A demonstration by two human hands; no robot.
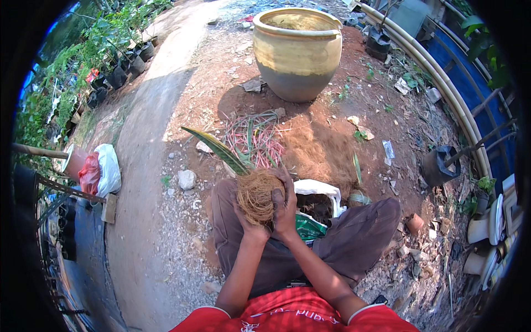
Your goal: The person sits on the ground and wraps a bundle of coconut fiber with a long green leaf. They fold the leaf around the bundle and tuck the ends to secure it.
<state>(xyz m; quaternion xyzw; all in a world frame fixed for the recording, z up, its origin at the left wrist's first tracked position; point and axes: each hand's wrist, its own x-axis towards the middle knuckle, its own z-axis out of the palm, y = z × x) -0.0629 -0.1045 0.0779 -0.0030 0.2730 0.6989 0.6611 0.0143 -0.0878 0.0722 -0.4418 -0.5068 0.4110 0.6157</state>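
Between my two hands sits a ball of brown coconut fibre (258, 197) with snake plant leaves (220, 150) sticking out at its far left. My left hand (248, 222) cups the ball from below and the left. Against its right side presses my right hand (286, 203), the thumb lying on the fibre. An open white and green sack (315, 186) with dark soil (316, 207) in it stands between my legs. Beyond it lies a spread of loose coconut fibre (321, 151). A heap of pink and green strings (253, 139) is just past the ball.
A large glazed pot (297, 58) stands ahead. Near my right knee are a second wrapped plant ball (359, 198) and a small terracotta pot (415, 224). Potted plants (118, 74) line the left; bamboo poles (439, 79) run along the right. A white bag (108, 170) lies left.
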